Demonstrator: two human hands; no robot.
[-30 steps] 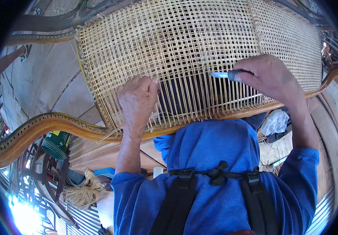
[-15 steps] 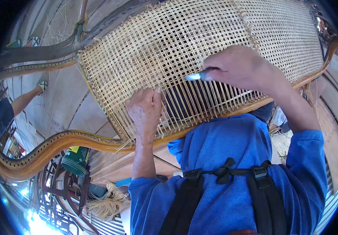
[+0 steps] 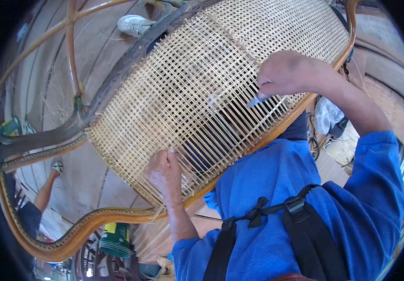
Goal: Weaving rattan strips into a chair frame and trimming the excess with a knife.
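Woven cane webbing (image 3: 178, 84) stretches over the curved wooden frame (image 3: 277, 132) in front of me. Along the near rail, lengthwise strands (image 3: 220, 152) run without a tight cross weave, and dark gaps show between them. My left hand (image 3: 164, 171) is closed, thumb up, at the left end of these strands; what it pinches, if anything, is hidden. Farther right, my right hand (image 3: 284, 75) is closed round a small tool with a flat, pale blade (image 3: 254, 101). The blade points down and left over the open strands, and its handle is hidden in my fist.
A curved wooden arm (image 3: 78, 232) sweeps out at lower left, with a green bucket (image 3: 115, 241) beneath it. A shoe (image 3: 134, 25) shows beyond the far rail. Another person's leg (image 3: 46, 194) is at left. Clear plastic (image 3: 327, 114) lies at right.
My view has turned, so the frame slants more. The right hand's blade has gone from pointing left to pointing down-left, farther right along the strands. My left hand stays closed at the strands' left end.
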